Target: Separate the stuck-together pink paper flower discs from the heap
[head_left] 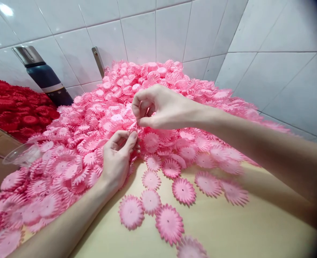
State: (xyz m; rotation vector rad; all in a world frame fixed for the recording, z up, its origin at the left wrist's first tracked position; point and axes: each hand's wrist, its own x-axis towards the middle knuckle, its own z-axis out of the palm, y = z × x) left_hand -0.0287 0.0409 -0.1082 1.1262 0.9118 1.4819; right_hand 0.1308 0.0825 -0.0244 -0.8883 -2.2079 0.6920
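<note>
A big heap of pink fabric flower petal discs point(91, 111) with fringed edges and small centre holes rises in front of me. Over its near edge, my right hand point(151, 107) is closed in a pinch, thumb against fingertips. Just below and to the left, my left hand point(119, 154) is also pinched, thumb on top. A crumpled pink petal disc point(133, 126) shows between the two sets of fingertips, partly hidden by them. Several loose discs lie flat on the table below, among them a darker-edged disc point(169, 224) and a paler disc point(131, 212).
A dark blue bottle point(47, 77) with a steel cap leans behind the heap. Red petal discs point(19, 107) are piled at the left, beside a cardboard box point(0, 143) and a clear plastic cup point(23, 154). White wall tiles point(171, 32) close off the back; a metal strip point(98, 61) stands there.
</note>
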